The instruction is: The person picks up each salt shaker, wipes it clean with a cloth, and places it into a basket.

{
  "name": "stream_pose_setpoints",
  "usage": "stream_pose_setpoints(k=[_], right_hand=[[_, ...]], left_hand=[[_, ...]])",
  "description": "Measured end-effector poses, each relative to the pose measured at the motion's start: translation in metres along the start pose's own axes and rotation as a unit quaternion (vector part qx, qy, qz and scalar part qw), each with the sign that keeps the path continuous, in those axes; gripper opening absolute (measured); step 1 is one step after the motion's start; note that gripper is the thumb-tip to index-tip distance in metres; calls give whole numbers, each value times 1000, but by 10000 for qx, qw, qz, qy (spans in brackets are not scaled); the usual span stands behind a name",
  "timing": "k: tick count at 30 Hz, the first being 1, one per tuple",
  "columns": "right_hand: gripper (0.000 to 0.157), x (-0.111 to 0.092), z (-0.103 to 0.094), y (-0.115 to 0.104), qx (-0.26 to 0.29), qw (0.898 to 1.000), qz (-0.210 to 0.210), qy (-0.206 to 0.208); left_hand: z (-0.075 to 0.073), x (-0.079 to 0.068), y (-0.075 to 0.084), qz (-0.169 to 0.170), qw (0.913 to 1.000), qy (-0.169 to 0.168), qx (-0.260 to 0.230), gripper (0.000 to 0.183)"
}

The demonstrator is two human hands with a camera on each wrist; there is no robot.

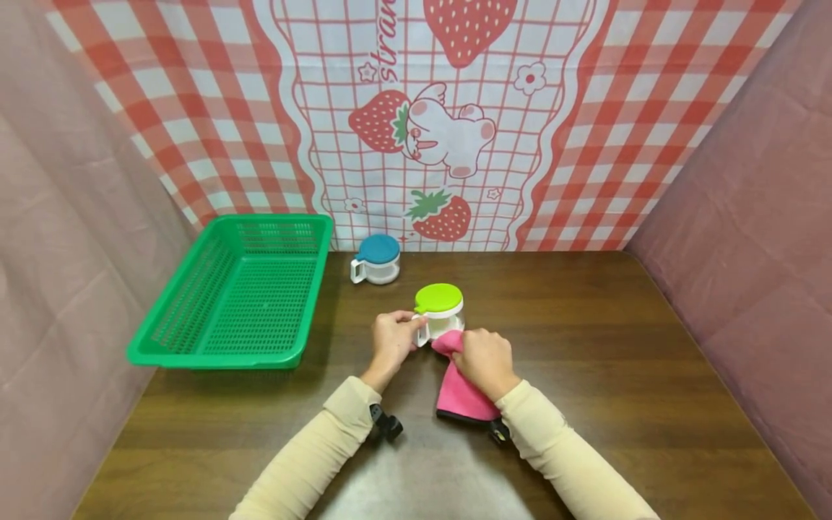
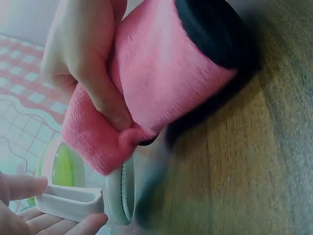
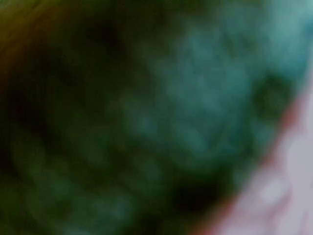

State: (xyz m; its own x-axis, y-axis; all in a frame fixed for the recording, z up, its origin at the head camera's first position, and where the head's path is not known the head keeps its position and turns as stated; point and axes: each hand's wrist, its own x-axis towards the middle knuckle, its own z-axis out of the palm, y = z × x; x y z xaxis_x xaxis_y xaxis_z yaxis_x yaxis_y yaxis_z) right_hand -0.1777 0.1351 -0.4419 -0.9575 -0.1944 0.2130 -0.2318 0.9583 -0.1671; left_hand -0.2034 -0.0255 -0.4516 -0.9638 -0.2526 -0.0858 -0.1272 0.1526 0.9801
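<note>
Nearest you, your cream sleeves [image 1: 302,458] reached in over the near part of the table [image 1: 617,404], with a small black device [image 1: 388,424] at the left cuff. Just beyond, the pink cloth [image 1: 464,393] hung from your right hand [image 1: 484,357], its black trim toward you. The fingers of that hand were curled tightly, bunching the cloth's upper end, which covered part of the near side of the green-lidded jar [image 1: 440,300]. Your right wrist view was too dark and blurred to add anything.

Your left hand [image 1: 391,339] had the jar's white handle [image 1: 422,332] pinched, thumb on one side and fingers on the other. The jar was about midway between the table's left and right edges, closer to the back edge than the near side, lid on top; you could not tell whether its base touched the surface.

To the left, the green basket [image 1: 214,360] sat along the left edge by the back left corner. Farther off, the blue-lidded jar [image 1: 378,253] stood near the back edge, between basket and green-lidded jar. Behind that edge hung a strawberry-print cloth [image 1: 448,137].
</note>
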Motion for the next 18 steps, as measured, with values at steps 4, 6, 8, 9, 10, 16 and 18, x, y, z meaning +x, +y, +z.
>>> stream_pose_setpoints(k=[4,6,8,9,10,16,18], right_hand=[[23,-3,-6,8,332,9994,104,24],[26,-5,-11,13,565,9981,222,60],[29,-5,-16,19,812,9960,377,65],[30,-5,-18,22,953,9945,437,74],[31,-5,-21,25,1121,9923,527,52],[31,-4,-32,38,2608,9564,1222,-488],[33,-3,-31,38,3193,9324,1516,-748]], left_hand=[[0,-1,1,-26,10000,47,-31,21],[0,-2,1,-13,10000,52,-20,21],[0,-2,1,19,10000,74,33,21],[0,-3,1,24,9999,83,66,21],[0,-3,1,43,9999,98,102,21],[1,-4,-1,308,9984,270,385,20],[2,-4,-2,465,9968,354,542,19]])
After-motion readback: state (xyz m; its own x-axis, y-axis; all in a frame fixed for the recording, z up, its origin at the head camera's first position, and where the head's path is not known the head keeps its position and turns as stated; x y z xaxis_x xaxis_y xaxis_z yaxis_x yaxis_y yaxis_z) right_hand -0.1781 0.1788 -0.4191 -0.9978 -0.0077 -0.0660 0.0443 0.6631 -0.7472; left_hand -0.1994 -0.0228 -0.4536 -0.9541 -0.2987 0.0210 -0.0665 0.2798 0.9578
